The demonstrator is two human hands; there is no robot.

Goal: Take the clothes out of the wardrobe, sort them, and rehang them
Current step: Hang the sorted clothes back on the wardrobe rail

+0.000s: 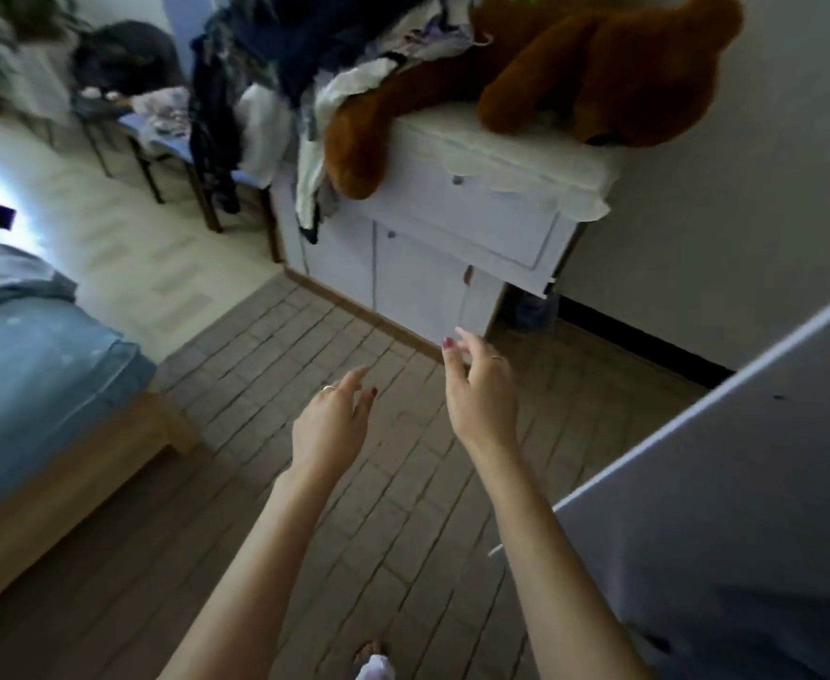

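Up at twelve o'clock, the heap of clothes [300, 46] spills dark and white fabric over the white cabinet [452, 223], beside a plush brown bear [575, 66]. Nearer us, our left hand [332, 424] and right hand [479, 390] reach out above the brick-patterned floor [378, 507], fingers loosely spread, holding nothing.

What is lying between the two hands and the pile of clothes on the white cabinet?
In the head view, only bare floor and the cabinet front separate the left hand, right hand and clothes pile.
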